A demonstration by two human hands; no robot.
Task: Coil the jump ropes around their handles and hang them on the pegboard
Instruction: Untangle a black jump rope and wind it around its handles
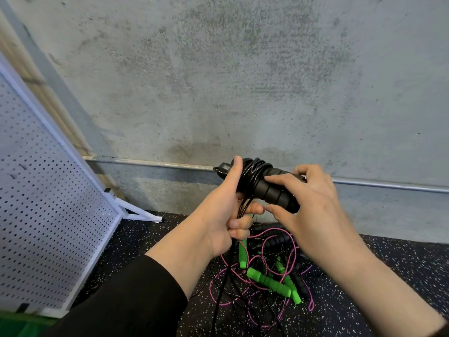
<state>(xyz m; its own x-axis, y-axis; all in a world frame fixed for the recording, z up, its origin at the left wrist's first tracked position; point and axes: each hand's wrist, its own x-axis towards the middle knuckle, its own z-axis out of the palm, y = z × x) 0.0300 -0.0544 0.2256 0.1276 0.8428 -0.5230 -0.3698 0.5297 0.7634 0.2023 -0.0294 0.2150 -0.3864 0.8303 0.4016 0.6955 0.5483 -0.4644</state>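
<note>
Left hand [226, 210] grips the black handles [269, 188] and pinches the black cord [252, 171]; right hand [313, 207] curls round their right end. Step in hand: coiling, several turns laid, slack trailing down to the near floor pile of pink rope [286, 259] and green handles [269, 280]. Next move likely: wind in the remaining cord, then carry the bundle left to the pegboard [48, 203].

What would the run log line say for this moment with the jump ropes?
step: coiling | left hand: grips black handles | right hand: fingers on handles | black rope: partly wound | pile: floor | pegboard: nothing hung
</note>
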